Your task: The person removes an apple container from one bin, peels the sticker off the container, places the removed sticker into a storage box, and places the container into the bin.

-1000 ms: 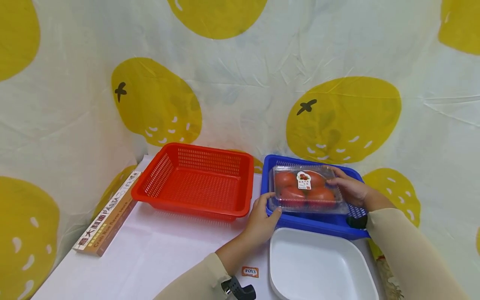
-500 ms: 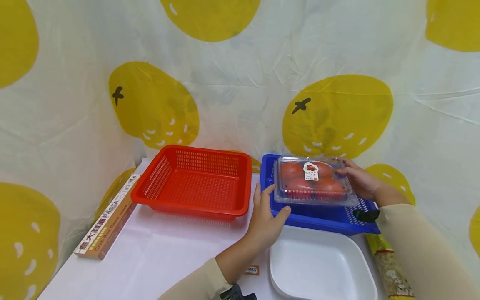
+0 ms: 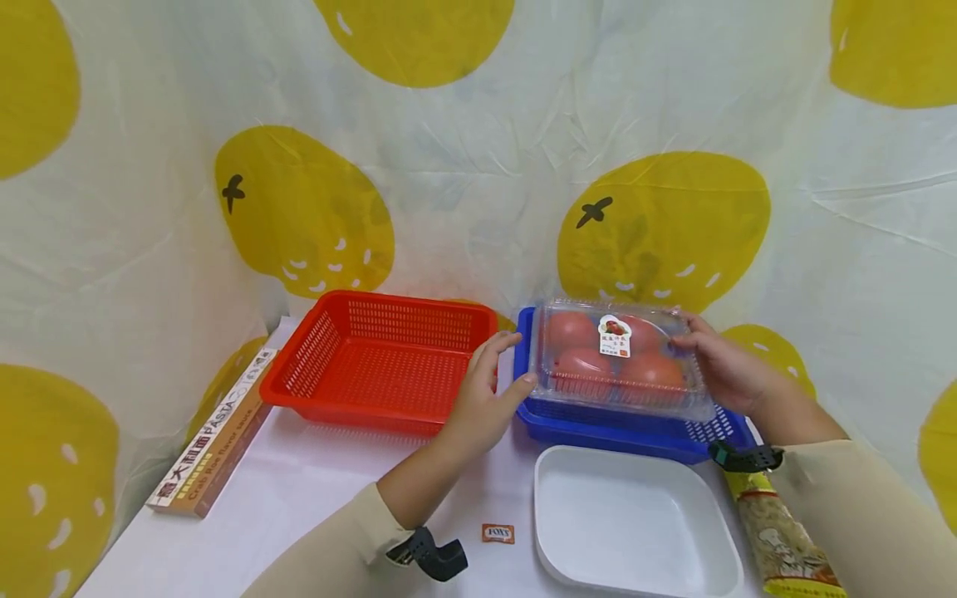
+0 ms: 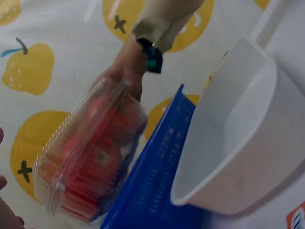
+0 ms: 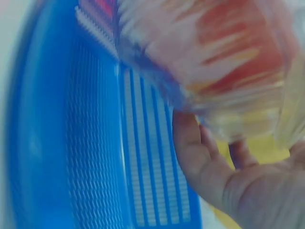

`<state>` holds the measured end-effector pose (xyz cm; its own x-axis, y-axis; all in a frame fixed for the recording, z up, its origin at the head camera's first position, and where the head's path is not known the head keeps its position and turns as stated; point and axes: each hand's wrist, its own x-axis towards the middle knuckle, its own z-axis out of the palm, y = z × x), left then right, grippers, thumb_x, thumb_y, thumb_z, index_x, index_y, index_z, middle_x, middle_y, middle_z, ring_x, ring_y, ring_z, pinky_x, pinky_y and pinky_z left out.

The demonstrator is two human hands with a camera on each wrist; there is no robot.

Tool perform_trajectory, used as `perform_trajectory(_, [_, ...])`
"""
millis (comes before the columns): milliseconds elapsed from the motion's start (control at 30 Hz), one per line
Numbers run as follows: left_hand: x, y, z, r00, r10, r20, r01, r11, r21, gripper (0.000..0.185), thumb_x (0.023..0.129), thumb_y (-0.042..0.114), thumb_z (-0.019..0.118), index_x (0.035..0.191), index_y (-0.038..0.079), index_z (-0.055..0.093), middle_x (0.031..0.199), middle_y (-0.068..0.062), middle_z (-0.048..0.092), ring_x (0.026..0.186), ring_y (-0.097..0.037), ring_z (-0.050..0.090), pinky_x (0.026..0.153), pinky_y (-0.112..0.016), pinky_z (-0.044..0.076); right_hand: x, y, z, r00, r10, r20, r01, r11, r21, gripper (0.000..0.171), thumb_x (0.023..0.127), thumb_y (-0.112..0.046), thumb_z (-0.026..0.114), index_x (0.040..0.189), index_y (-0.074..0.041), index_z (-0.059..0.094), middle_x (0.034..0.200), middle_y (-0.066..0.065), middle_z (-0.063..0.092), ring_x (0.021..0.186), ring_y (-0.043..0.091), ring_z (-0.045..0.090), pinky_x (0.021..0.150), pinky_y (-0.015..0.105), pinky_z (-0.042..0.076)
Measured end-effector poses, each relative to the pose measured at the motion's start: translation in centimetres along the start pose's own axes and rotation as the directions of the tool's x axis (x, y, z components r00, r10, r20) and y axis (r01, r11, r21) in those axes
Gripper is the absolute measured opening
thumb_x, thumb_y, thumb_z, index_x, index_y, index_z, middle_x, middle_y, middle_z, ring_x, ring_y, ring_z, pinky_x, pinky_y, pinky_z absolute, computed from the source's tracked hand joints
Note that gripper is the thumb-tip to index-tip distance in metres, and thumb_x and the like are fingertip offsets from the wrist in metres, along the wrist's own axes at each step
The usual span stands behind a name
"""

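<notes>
A lemon-print cloth hangs behind my white table [image 3: 299,498]. My right hand [image 3: 723,371] grips the right end of the clear tomato clamshell [image 3: 616,361], fingers curled over it; my left hand [image 3: 482,399], fingers spread, touches its left end. Its long axis runs between them, above one blue basket [image 3: 635,423]. One red basket [image 3: 389,365] lies left, one white tray [image 3: 635,523] nearer me.
</notes>
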<state>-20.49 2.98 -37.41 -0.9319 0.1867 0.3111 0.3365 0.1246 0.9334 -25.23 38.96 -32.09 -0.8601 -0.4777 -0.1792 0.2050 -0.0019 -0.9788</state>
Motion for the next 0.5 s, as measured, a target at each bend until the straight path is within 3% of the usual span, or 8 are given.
perform_trajectory(67, [0.3,0.2,-0.9,1.000,-0.004,0.027,0.005,0.999,-0.042,0.048,0.094,0.034,0.063,0.138,0.034,0.046,0.148,0.007,0.035,0.138,-0.019,0.031,0.107,-0.050,0.036,-0.5,0.1,1.4,1.000,-0.018,0.026,0.017,1.000,0.022,0.047,0.106,-0.018,0.026,0.145,-0.032,0.003,0.133,0.006,0.041,0.106,0.024,0.062,0.086,0.046,0.053])
perform_trajectory(133, [0.5,0.5,-1.8,0.997,-0.057,0.057,0.061,0.996,-0.072,0.047,0.093,0.035,0.063,0.138,0.033,0.047,0.147,0.008,0.038,0.138,-0.020,0.032,0.105,-0.051,0.037,-0.9,0.4,2.8,0.998,-0.031,0.051,0.029,0.999,0.043,0.047,0.106,-0.017,0.024,0.145,-0.031,0.001,0.133,0.006,0.041,0.107,0.025,0.062,0.086,0.048,0.053])
perform_trajectory(267, [0.6,1.2,-4.0,0.985,-0.149,0.090,0.158,0.982,-0.108,0.047,0.092,0.038,0.066,0.136,0.035,0.050,0.144,0.013,0.041,0.139,-0.023,0.032,0.105,-0.054,0.037,-1.4,1.0,5.8,1.000,-0.013,0.011,0.012,0.998,0.064,0.051,0.106,-0.019,0.028,0.147,-0.035,0.002,0.135,0.005,0.041,0.108,0.025,0.061,0.088,0.048,0.052])
perform_trajectory(500, [-0.2,1.3,-7.7,0.984,-0.157,0.083,0.163,0.985,-0.062,0.040,0.092,0.036,0.066,0.130,0.040,0.053,0.139,0.014,0.046,0.135,-0.020,0.037,0.100,-0.053,0.043,-1.8,2.0,11.6,0.996,0.023,-0.081,-0.015,0.995,0.104,0.057,0.104,-0.021,0.041,0.148,-0.036,0.010,0.145,0.008,0.029,0.116,0.027,0.057,0.093,0.049,0.048])
